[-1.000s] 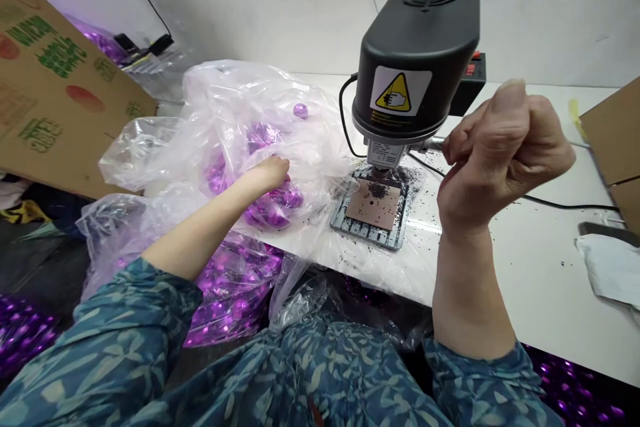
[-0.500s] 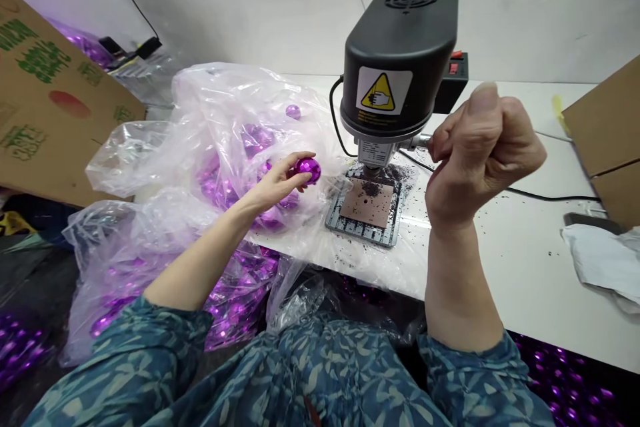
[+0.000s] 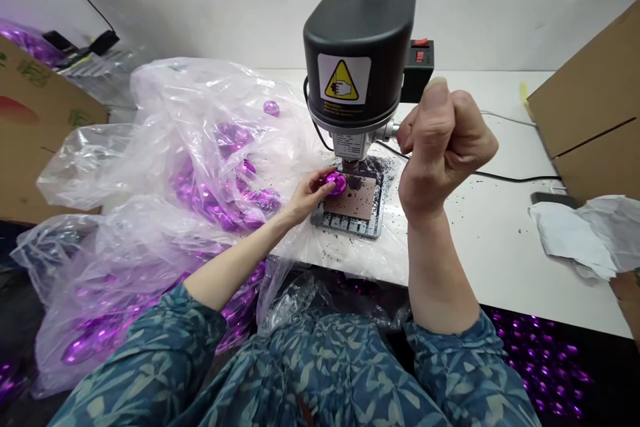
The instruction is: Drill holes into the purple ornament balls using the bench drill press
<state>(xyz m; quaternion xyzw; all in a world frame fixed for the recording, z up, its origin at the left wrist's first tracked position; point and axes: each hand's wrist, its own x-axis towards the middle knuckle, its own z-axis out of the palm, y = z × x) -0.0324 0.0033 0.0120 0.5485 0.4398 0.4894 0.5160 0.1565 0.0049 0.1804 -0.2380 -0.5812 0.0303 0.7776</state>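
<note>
- At the far left, a printed cardboard box (image 3: 30, 163) stood near a large clear plastic bag (image 3: 165, 97), which covered part of the table (image 3: 500, 233) over a heap of purple balls (image 3: 213, 207).
- One small ball (image 3: 271, 108) sat apart at the back; whether inside the plastic could not be told.
- The left hand (image 3: 307, 197) was pinched, thumb against fingers, on a faceted ball (image 3: 336, 183). This ball lay off the fingertips, to the right of the palm; being round, it showed no long axis.
- The held ball was at the far left corner of a brown board (image 3: 357, 203), just left of the chuck (image 3: 351, 165) and slightly nearer the wearer. Contact with the board was not confirmed.
- The drill press (image 3: 360, 47) stood overhead; dark shavings (image 3: 380, 167) littered its base (image 3: 345, 225).
- The right hand (image 3: 447, 133), farther from the held ball, was raised beside the press in a fist; its contents were hidden.
- At the far right lay white wrapping (image 3: 570, 233), near another cardboard box (image 3: 595, 100).
</note>
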